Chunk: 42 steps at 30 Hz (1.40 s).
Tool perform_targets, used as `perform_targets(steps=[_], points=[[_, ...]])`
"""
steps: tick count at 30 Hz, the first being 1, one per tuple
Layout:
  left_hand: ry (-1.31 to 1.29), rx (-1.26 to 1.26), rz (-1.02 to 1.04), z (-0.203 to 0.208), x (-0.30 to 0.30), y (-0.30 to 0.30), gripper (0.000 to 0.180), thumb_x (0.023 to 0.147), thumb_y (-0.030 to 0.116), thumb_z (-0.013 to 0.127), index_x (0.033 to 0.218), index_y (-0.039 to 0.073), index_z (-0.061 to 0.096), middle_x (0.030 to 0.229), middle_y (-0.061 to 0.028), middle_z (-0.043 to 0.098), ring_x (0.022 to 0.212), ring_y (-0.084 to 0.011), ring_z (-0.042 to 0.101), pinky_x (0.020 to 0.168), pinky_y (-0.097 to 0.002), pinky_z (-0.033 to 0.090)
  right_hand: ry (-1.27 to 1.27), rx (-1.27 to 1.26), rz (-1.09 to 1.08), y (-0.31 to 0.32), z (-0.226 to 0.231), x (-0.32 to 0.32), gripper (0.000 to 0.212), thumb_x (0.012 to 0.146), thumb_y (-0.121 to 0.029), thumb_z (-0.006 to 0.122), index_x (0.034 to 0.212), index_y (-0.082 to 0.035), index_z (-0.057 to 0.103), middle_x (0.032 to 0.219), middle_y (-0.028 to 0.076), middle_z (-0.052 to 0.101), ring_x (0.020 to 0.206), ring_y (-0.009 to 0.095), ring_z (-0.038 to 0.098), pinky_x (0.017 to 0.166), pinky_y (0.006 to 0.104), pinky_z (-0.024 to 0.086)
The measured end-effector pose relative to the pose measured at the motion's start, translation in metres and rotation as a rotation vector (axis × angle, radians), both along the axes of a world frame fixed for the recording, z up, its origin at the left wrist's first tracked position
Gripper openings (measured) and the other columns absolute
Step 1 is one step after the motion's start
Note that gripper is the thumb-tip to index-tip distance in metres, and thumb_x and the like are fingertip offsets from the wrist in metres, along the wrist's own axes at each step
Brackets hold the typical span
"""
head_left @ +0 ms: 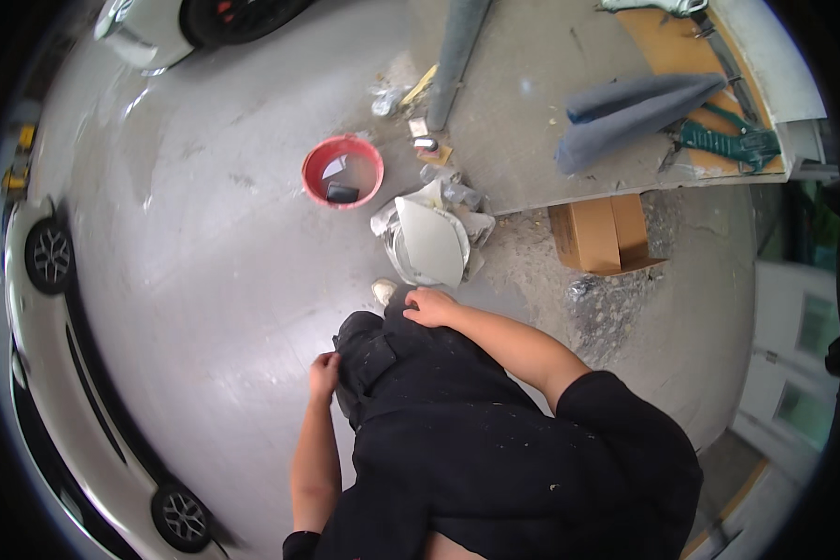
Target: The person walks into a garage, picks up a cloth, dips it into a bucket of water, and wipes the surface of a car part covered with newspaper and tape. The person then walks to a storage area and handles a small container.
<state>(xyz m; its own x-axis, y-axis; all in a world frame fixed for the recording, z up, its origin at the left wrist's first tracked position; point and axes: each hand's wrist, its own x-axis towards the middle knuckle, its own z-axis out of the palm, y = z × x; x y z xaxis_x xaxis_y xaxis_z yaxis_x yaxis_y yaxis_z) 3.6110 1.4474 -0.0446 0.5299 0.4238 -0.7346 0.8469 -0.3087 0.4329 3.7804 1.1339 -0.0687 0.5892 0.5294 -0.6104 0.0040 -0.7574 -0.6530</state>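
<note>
Black trousers [367, 362]: on our legs, a white shoe [384, 291] just beyond.
Left hand [324, 373]: fingers curled at their side; we cannot tell if cloth is held.
Right hand [428, 306]: fingers half-bent over them; grip unclear.
Care: we'd best touch lightly.

Grey floor [224, 271] (glossy), red tub [307, 175], white container [397, 257], cardboard box [590, 235]

Only part of the far car [145, 37] shows; I can't make out the dark thing [343, 193] in the bucket [343, 143], and the trousers [371, 362] partly hide a shoe [383, 290].
</note>
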Motion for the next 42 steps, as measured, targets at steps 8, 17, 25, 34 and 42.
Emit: perform_targets(steps=[8,17,25,34,42], points=[[-0.129,-0.043,-0.702,-0.031,0.196,-0.005,0.026,0.094,0.027,0.067,0.103,0.004,0.072,0.096,-0.0176,0.073,0.095,-0.0351,0.070,0.084,-0.0434,0.054,0.335,0.218,-1.276,-0.053,-0.051,0.117,0.035,0.094,-0.029,0.070,0.114,0.000,0.069,0.104,0.009,0.074,0.088,0.019,0.071,0.075,0.0345,0.055],[-0.132,-0.040,-0.838,-0.078,0.304,-0.005,0.011,0.091,0.017,0.070,0.086,0.007,0.067,0.085,-0.0131,0.070,0.080,-0.0349,0.069,0.070,-0.0430,0.054,0.341,-0.171,-1.363,-0.072,-0.292,0.257,0.033,0.094,-0.028,0.067,0.118,-0.005,0.070,0.104,0.007,0.073,0.084,0.016,0.071,0.069,0.0319,0.055],[-0.035,-0.100,-0.799,-0.073,0.367,0.015,0.007,0.091,0.012,0.072,0.088,0.006,0.069,0.081,-0.0114,0.068,0.065,-0.0289,0.064,0.058,-0.0357,0.049,0.474,-0.074,-1.615,-0.071,-0.427,0.311,0.019,0.088,-0.019,0.074,0.099,-0.003,0.075,0.089,0.007,0.072,0.070,0.018,0.067,0.060,0.0298,0.053],[-0.126,-0.078,-0.999,-0.079,0.380,0.006,0.013,0.091,0.016,0.070,0.102,0.008,0.068,0.098,-0.0124,0.069,0.082,-0.0337,0.070,0.068,-0.0437,0.054,0.097,0.317,-1.936,-0.071,-0.213,0.326,0.011,0.089,-0.011,0.075,0.099,-0.010,0.072,0.088,-0.002,0.067,0.078,0.007,0.054,0.066,0.0271,0.042],[-0.968,-0.253,-1.120,0.046,0.478,-0.115,0.032,0.088,0.000,0.066,0.120,0.000,0.061,0.124,-0.0200,0.063,0.113,-0.0407,0.061,0.096,-0.0459,0.050,-0.240,1.030,-1.800,-0.036,0.075,0.227,0.007,0.092,-0.003,0.070,0.099,-0.006,0.068,0.094,-0.003,0.065,0.087,0.008,0.056,0.084,0.0252,0.043]])
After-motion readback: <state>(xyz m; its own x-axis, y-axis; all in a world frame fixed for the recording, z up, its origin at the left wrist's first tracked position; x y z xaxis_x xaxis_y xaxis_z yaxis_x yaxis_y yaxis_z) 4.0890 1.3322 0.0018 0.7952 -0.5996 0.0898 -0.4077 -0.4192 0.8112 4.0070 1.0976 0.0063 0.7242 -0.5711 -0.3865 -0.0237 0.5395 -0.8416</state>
